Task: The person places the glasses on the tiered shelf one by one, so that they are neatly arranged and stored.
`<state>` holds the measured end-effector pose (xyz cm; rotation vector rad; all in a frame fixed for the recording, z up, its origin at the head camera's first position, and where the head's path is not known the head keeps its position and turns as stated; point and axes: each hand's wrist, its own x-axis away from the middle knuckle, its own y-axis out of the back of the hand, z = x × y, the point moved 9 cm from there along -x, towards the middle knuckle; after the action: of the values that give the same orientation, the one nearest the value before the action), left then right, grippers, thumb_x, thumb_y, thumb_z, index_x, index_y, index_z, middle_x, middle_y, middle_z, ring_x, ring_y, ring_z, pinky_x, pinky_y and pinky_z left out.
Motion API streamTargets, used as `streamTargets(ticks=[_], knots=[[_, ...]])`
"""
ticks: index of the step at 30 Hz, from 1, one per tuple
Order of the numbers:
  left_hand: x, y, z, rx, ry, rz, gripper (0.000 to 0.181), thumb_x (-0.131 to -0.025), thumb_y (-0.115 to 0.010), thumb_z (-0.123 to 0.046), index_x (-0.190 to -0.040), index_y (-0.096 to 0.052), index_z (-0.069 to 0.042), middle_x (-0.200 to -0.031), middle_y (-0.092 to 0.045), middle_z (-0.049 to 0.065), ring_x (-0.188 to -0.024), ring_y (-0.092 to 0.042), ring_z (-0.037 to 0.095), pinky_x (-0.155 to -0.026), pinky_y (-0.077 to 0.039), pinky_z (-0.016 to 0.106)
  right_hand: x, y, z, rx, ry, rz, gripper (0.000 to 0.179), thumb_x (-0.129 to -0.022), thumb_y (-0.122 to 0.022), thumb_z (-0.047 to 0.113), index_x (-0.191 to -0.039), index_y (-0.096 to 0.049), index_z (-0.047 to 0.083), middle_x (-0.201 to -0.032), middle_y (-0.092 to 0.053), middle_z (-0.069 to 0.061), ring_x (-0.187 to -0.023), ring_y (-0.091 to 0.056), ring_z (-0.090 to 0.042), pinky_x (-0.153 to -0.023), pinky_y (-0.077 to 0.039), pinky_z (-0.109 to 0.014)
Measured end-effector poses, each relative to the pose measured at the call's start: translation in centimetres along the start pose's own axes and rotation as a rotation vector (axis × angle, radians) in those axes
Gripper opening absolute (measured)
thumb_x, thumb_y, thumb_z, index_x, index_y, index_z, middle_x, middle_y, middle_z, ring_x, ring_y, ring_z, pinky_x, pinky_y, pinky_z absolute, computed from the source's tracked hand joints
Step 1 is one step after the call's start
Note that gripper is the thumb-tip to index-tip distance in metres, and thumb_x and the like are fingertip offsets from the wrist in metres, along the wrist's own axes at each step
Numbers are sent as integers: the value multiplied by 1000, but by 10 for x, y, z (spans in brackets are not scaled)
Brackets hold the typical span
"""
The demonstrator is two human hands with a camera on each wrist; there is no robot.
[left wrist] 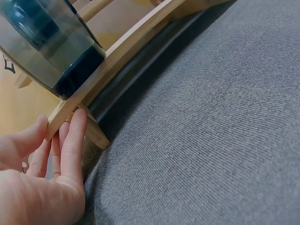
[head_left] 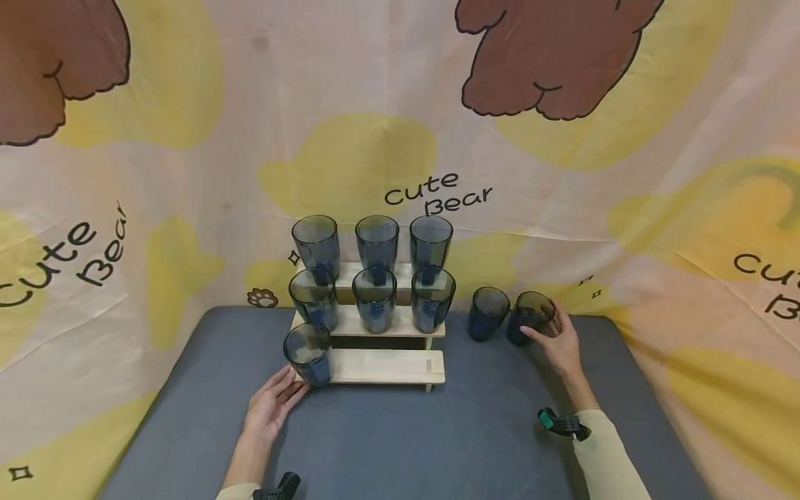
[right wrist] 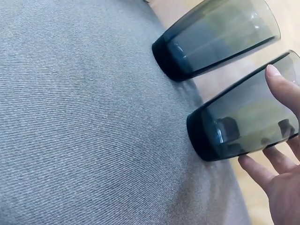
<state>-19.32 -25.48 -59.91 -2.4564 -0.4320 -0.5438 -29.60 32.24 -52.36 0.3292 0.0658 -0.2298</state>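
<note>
A light wooden three-step rack (head_left: pixel 387 367) carries dark blue tinted drinking glasses: three on the top step, three on the middle step, and one glass (head_left: pixel 309 354) at the left end of the lowest step. My left hand (head_left: pixel 270 406) pinches the left end of that lowest step, its thumb (left wrist: pixel 35 133) at the edge and fingers underneath. To the right of the rack, two more glasses stand upright on the table. My right hand (head_left: pixel 558 344) grips the outer glass (right wrist: pixel 243 117) round its side, thumb on one side and fingers on the other. Beside it stands the other glass (head_left: pixel 487 316), untouched.
A grey cloth-covered table (head_left: pixel 425 444) lies under everything. Behind it hangs a pink and yellow curtain (head_left: pixel 350 160) with bear drawings and lettering, close behind the top step. Dark straps with devices (head_left: pixel 562 423) are on both wrists.
</note>
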Motion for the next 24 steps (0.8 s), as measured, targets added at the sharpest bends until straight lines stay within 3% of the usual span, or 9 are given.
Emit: streamTargets(ticks=[17, 24], knots=[[0, 0, -1, -11, -13, 12, 21, -97, -60, -4, -95, -71, -22, -92, -67, 1, -87, -66, 15, -93, -59, 37, 26, 0, 3, 31, 4, -11, 95, -83, -81, 18, -157, -21, 20, -159, -25, -13, -141, -32, -37, -112, -39, -52], [1, 0, 0, -1, 1, 15, 16, -96, -62, -5, -98, -69, -20, -94, -66, 2, -88, -65, 16, -95, -57, 39, 44, -2, 5, 48, 30, 4, 94, -83, -81, 16, -157, -24, 20, -154, -35, -16, -137, -39, -37, -106, -44, -47]])
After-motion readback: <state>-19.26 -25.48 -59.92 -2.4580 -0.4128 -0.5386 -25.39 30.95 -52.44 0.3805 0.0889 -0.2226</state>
